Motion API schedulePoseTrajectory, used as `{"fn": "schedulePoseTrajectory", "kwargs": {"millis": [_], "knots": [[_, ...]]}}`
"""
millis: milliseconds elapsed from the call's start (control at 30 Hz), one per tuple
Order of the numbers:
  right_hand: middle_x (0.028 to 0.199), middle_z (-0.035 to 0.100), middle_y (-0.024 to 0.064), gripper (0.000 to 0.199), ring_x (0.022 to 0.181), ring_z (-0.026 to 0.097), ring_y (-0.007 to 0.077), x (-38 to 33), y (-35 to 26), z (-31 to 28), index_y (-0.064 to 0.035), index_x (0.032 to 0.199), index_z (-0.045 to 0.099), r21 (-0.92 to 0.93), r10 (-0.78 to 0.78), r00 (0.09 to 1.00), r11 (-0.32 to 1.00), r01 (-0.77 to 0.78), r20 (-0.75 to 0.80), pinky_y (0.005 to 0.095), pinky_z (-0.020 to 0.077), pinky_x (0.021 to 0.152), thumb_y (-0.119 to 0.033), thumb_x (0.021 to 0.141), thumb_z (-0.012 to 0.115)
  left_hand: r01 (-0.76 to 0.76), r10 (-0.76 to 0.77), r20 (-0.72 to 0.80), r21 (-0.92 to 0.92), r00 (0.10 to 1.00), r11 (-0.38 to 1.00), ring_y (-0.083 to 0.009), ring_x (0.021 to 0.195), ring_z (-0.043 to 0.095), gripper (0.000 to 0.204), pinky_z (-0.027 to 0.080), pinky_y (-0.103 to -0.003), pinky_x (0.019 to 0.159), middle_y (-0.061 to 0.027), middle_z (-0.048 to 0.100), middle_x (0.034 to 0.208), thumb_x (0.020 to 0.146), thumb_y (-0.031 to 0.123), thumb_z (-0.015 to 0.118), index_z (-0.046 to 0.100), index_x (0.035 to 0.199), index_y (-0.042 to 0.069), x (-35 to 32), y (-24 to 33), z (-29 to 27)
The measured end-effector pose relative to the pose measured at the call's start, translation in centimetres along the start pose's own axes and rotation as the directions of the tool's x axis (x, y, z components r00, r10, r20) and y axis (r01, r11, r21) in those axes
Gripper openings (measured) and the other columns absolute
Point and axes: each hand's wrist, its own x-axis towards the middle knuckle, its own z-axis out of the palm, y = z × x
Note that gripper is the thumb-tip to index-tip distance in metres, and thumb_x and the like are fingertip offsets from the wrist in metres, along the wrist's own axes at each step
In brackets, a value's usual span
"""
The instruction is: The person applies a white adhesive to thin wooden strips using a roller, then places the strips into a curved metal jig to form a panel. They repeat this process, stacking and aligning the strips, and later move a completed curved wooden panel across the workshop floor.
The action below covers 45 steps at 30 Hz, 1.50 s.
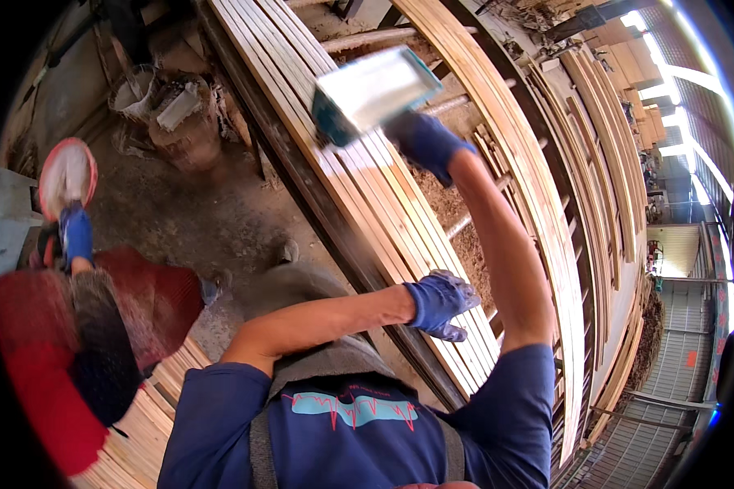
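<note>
A teal-sided box (375, 94) with a white upper face is shown, somewhat blurred, above the far part of a row of pale wooden strips (383, 191). It is gripped at its near right corner by the gloved right hand (430, 149); the fingertips are hidden. The fingers of the gloved left hand (444, 306) are loosely spread and lightly curled over the near part of the strips, with nothing grasped; whether the wood is touched cannot be told.

The box is judged stiff and light enough for one hand; whether the white is loose contents or a solid face cannot be told, so a level hold is advised, best taken by the near side. The strips are judged long, springy and easily slid.

The row is bordered on the left by a dark beam (302, 179) and on the right by a gap, beyond which curved boards (497, 98) are seen. At far left, a bucket (134, 88) is seen; nearer, a pink-rimmed basin (69, 175) is held by a co-worker (41, 326), well apart.
</note>
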Motion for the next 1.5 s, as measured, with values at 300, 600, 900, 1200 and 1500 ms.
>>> {"fn": "schedulePoseTrajectory", "kwargs": {"millis": [300, 600, 900, 1200, 1500], "knots": [[0.088, 0.067, 0.0185, 0.024, 0.08, 0.064, 0.0273, -28.0, 2.9, 9.3, -0.005, 0.101, 0.064, 0.209, -0.043, 0.977, 0.974, 0.087, -0.207, 0.0379, 0.0509, 0.067, -0.021, 0.09, 0.049, 0.284, -0.252, -0.135, 0.341, 0.958, 0.896, -0.0319, 0.132, 0.033, 0.077, 0.017, -0.042, 0.113, -0.0211, 0.04, 0.139, 0.083, 0.059, 0.049, 0.045, 0.131, 0.0, 3.1, 9.5, 16.6], [0.07, 0.062, 0.008, 0.033, 0.058, 0.06, 0.0179, -48.8, 1.0, 12.4, -0.0053, 0.094, 0.064, 0.621, 0.385, 0.919, 0.702, -0.349, 0.081, 0.0318, 0.0515, 0.052, -0.033, 0.091, 0.046, 0.154, -0.165, -0.201, -0.069, 0.966, 0.986, -0.0304, 0.079, 0.065, 0.039, 0.052, -0.038, 0.075, -0.016, 0.067, 0.092, 0.08, 0.035, 0.067, 0.063, 0.104, 0.005, 1.8, 31.7, 33.0], [0.097, 0.066, 0.0147, 0.022, 0.087, 0.062, 0.0261, -88.1, 0.1, 21.2, -0.0055, 0.102, 0.061, 0.233, 0.331, 0.942, 0.913, -0.336, 0.059, 0.0426, 0.0503, 0.085, -0.018, 0.094, 0.045, 0.814, -0.797, -0.164, 0.123, 0.581, 0.568, -0.0386, 0.086, 0.062, 0.029, 0.05, -0.042, 0.074, -0.0202, 0.064, 0.095, 0.085, 0.031, 0.059, 0.065, 0.1, 0.007, -8.6, 37.9, 56.8], [0.098, 0.066, 0.0179, 0.022, 0.09, 0.062, 0.03, -114.0, 3.7, 29.6, -0.0038, 0.105, 0.062, 0.204, 0.187, 0.979, 0.965, -0.167, -0.082, 0.0409, 0.0495, 0.084, -0.015, 0.09, 0.049, 0.328, -0.903, 0.319, -0.853, -0.289, -0.406, -0.0183, 0.058, 0.06, 0.021, 0.042, -0.035, 0.051, -0.0081, 0.068, 0.077, 0.09, 0.032, 0.053, 0.062, 0.09, 0.013, -24.1, 55.9, 94.8], [0.088, 0.067, 0.0137, 0.029, 0.074, 0.063, 0.0245, -128.7, 0.7, 32.5, -0.0037, 0.1, 0.063, 0.333, 0.308, 0.951, 0.897, -0.289, -0.006, 0.0379, 0.0522, 0.067, -0.024, 0.093, 0.045, 0.227, -0.922, 0.154, -0.942, -0.354, -0.245, -0.0137, 0.056, 0.058, 0.023, 0.038, -0.025, 0.045, -0.007, 0.067, 0.079, 0.088, 0.031, 0.058, 0.061, 0.1, 0.012, -14.4, 71.9, 114.2]]}}
